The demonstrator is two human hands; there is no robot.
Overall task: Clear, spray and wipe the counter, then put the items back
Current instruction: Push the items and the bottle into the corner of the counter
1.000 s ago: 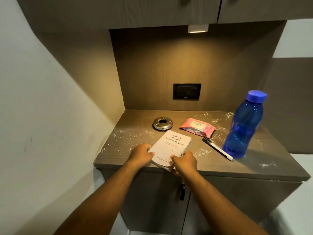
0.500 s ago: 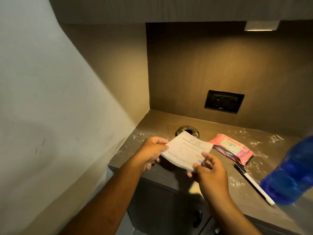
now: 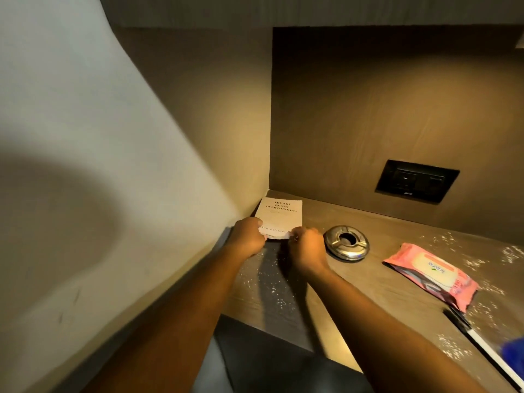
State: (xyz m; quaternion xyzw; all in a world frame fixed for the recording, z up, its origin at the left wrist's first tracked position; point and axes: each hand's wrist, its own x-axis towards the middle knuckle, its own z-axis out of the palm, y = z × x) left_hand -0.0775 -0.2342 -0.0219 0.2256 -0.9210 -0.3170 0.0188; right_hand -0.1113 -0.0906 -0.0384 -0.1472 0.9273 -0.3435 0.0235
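A white paperback book (image 3: 279, 213) sits in the far left corner of the brown counter (image 3: 377, 285), against the side wall. My left hand (image 3: 246, 236) grips its near left edge and my right hand (image 3: 306, 245) pinches its near right corner. White powder is scattered over the counter. Right of my hands sits a round metal ashtray (image 3: 346, 242). Farther right lies a pink wipes pack (image 3: 432, 275), then a black and white pen (image 3: 482, 343). Only a sliver of the blue bottle (image 3: 514, 354) shows at the right edge.
A black socket plate (image 3: 416, 180) is set in the back panel. A white wall (image 3: 85, 165) closes the left side. The counter's front edge runs diagonally below my forearms, with dark cabinet fronts beneath it.
Both hands have lifted the book from the counter's front edge and carried it to the far left corner. The view has swung left, pushing the bottle almost out of frame.
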